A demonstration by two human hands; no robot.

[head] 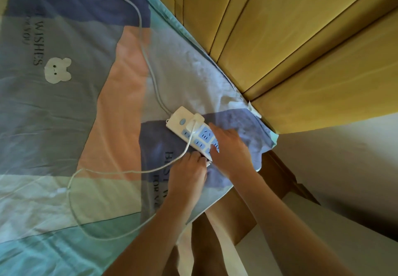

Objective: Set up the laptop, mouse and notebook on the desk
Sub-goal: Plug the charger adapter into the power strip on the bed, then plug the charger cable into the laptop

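A white power strip (189, 128) with blue sockets lies on the patchwork bedsheet (64, 114) near the bed's corner. A white charger plug (195, 121) sits in it, and its thin white cable (120, 171) loops across the sheet toward me. My right hand (230, 148) rests flat on the strip's near end, fingers spread. My left hand (189, 168) is at that same end, fingertips pinched on a small white plug (207, 163) that is mostly hidden. No laptop, mouse or notebook is in view.
The strip's thick grey cord (142, 39) runs up the bed to the far edge. A yellow padded headboard (301, 39) borders the bed on the right. A brown box (286, 181) and pale floor (344, 189) lie beside the bed corner.
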